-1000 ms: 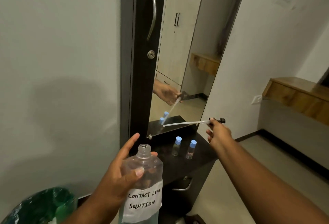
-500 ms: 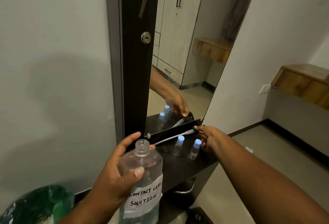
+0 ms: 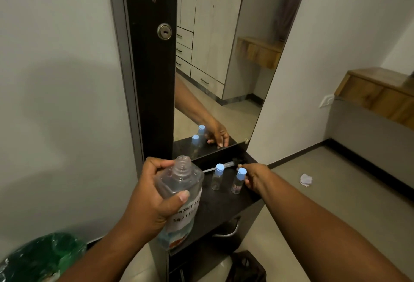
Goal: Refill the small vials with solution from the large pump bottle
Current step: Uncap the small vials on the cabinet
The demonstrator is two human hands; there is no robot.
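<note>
Left hand [image 3: 154, 194]: fingers wrapped around open bottle [image 3: 179, 194].
Right hand [image 3: 255, 178]: pump tube [image 3: 220, 166] released behind; fingers now closing on capped vial [image 3: 238, 181].
Next: uncapping.

Just one head-worn cam, looking forward and down, sitting close over the dark shelf [image 3: 224, 210]. It's facing the mirror [image 3: 224, 69] along the shelf's back edge.

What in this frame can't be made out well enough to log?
- Label on the large bottle, head view: the left hand covers part of the writing.
- Right hand: its fingers sit behind the right vial, so whether they grip it is unclear.
- Fill level of the left vial: too small and clear to judge.
- Pump with tube on the shelf: dark, partly behind the vials.
</note>
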